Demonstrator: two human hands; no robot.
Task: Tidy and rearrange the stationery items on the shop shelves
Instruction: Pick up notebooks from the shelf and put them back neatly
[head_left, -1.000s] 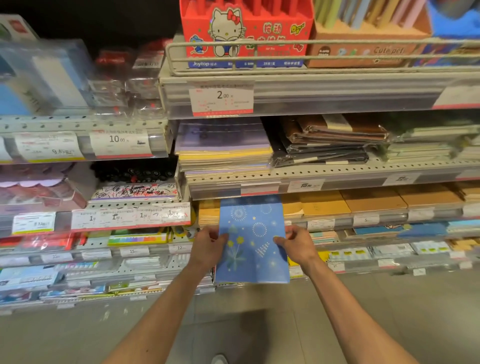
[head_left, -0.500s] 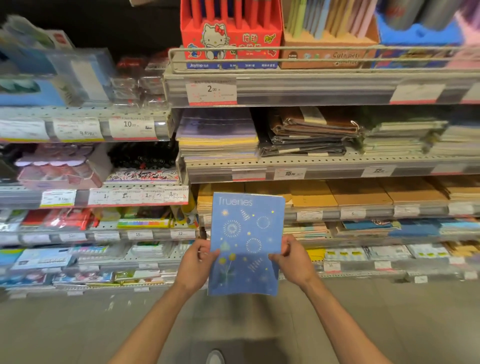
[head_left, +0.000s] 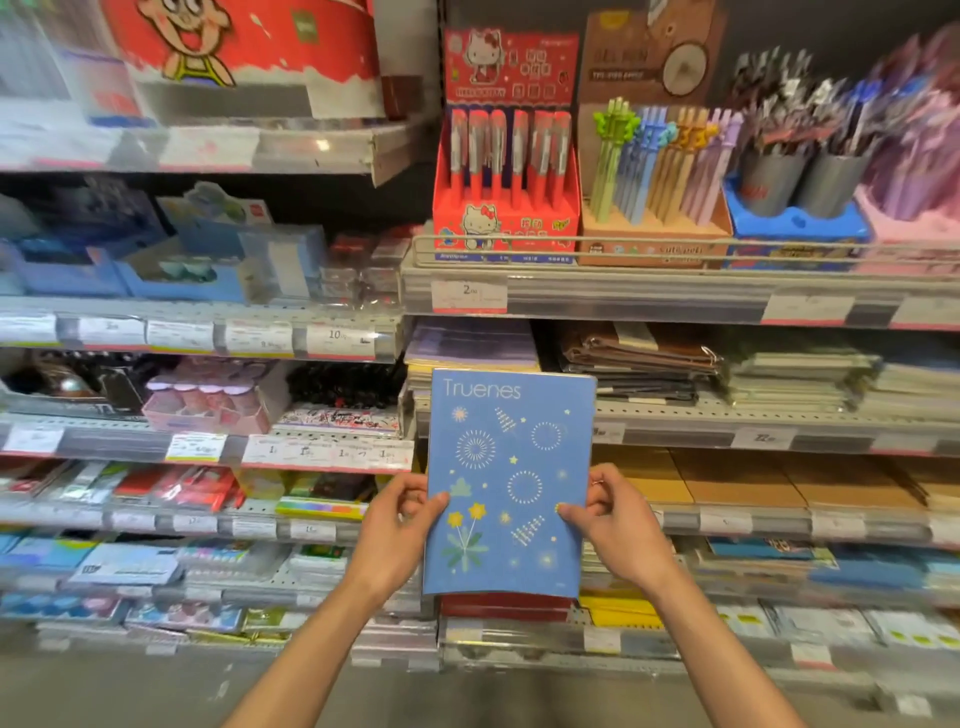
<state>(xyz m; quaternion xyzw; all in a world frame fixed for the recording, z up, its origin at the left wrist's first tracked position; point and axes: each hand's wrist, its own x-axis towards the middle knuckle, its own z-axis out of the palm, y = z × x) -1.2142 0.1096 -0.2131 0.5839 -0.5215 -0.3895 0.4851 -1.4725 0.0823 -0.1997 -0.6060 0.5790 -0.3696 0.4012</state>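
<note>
Raised since the earlier frames, the blue notebook (head_left: 509, 483) now stands upright in front of the shelves, its top edge reaching the shelf that carries the purple and yellow notebook stack (head_left: 470, 353), where before it sat lower, level with the brown pads. More of the upper shelving shows than a moment ago, with the pen displays now full in view.

The left hand (head_left: 397, 530) grips the notebook's left edge, thumb on the cover and fingers curled behind. The right hand (head_left: 613, 525) grips the right edge the same way, thumb tip pressed on the front. Both hands hold it near its lower half, apart from each other, with the cover facing the camera; the word "Truenes" runs along its top and firework and flower prints fill the rest.

Behind the notebook's top right corner lies a heap of brown folders (head_left: 639, 353) on the same shelf as the purple stack. One shelf down, to the right of the notebook, flat brown pads (head_left: 737, 478) lie in a row along the shelf's front edge. On the shelf above, a red cartoon-cat pen box (head_left: 506, 228) stands at the left end behind a wire rail, and a tan box of pastel pens (head_left: 657, 208) stands just beside it. Price tags (head_left: 467, 296) line the front edges of the shelves. Below the notebook's bottom edge a red book (head_left: 504, 605) lies on a lower shelf.
</note>
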